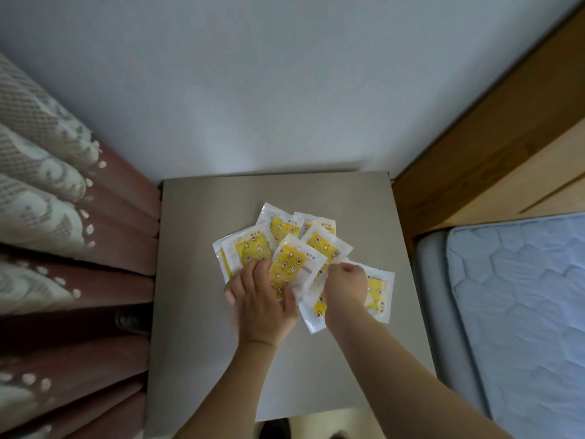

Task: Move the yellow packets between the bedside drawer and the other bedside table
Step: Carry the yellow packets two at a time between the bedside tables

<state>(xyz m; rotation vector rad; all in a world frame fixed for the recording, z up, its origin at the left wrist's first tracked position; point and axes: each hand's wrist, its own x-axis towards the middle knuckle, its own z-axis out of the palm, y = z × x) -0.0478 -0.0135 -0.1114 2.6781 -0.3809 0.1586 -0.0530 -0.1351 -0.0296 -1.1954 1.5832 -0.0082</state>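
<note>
The yellow packets [299, 248] lie in a loose fan on top of the bedside table [202, 312], roughly mid-top, a bit toward the wall side w/ bare tabletop all round. They overlap each other; one sits off to the bed side of the pile, partly under your right forearm.

Your left hand [261, 299] is on the near-left part of the pile: fingers spread over the packets, thumb tucked against the near edge of the top centre packet [292, 267]. It looks like a loose grip on that one, not a firm pinch. Your right hand [345, 288] has its fingers curled down at the pile's right side, seemingly pinching a packet edge; the fingertips are hidden behind the knuckles, so can't tell exactly which packet it has.

Handling, as a guess: these are thin, light, flat sachets w/ glossy clear film borders, so likely slick and prone to slide off each other if you lift the fan as is. Prob. bendy, not fragile. Best to square them into one stack first, pushing in from both sides against the table top, then take hold across the stack's short edges, thumb on top and fingers under. Grab by the sealed borders rather than the yellow middle. Watch the stray one on the bed side; it's easy to leave behind.

No drawer is in view here, so can't say how far along the move is.
</note>
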